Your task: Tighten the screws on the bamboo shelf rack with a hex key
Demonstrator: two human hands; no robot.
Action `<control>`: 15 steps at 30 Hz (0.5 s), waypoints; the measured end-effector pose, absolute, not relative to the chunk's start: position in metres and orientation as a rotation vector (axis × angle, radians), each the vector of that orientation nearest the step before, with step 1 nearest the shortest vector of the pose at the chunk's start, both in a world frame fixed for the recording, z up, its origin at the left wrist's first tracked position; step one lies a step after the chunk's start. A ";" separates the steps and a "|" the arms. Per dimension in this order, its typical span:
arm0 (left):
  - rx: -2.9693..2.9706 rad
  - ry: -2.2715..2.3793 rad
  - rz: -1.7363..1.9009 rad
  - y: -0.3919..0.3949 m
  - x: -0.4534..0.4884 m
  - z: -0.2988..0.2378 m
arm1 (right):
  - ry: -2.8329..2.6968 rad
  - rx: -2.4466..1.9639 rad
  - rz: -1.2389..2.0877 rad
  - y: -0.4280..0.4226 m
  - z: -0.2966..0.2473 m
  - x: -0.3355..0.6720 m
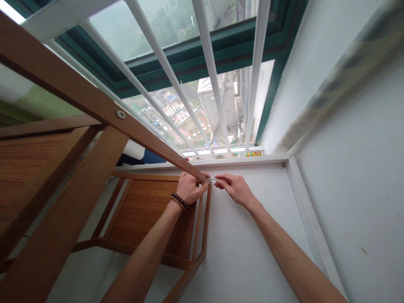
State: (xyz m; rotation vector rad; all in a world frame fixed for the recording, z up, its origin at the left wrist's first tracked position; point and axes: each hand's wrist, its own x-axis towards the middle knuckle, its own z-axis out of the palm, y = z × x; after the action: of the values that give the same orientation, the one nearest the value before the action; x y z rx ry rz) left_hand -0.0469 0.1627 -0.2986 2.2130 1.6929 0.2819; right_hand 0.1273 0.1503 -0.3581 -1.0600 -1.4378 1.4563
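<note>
A brown wooden shelf frame (94,105) stands before me, with a long upright rail running down to the corner of a lower shelf (148,214). My left hand (189,188), with a dark bead bracelet at the wrist, is closed around that corner joint. My right hand (233,187) pinches a thin silver metal tool (213,179) whose tip points at the joint. The fingers of both hands are curled.
A round screw head (120,114) sits in the upper rail. White window bars (208,63) and a green window frame (221,46) fill the top. White walls (353,147) close in on the right, above a white floor (246,252). Something blue (151,157) lies behind the shelf.
</note>
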 end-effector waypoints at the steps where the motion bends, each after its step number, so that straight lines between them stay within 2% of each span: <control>1: 2.215 1.695 0.281 0.163 -0.047 -0.299 | -1.513 -1.057 1.458 0.153 -0.357 0.129; 9: 2.233 1.687 0.294 0.164 -0.049 -0.302 | -1.893 -1.158 1.184 0.167 -0.340 0.130; 15: 2.234 1.715 0.262 0.164 -0.048 -0.304 | -1.896 -1.167 1.037 0.162 -0.345 0.126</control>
State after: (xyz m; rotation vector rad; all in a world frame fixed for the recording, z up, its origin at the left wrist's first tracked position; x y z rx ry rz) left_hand -0.0480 0.1637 -0.3044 2.2343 1.7149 0.2621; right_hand 0.1262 0.1616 -0.3451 -1.1669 -1.8958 1.0374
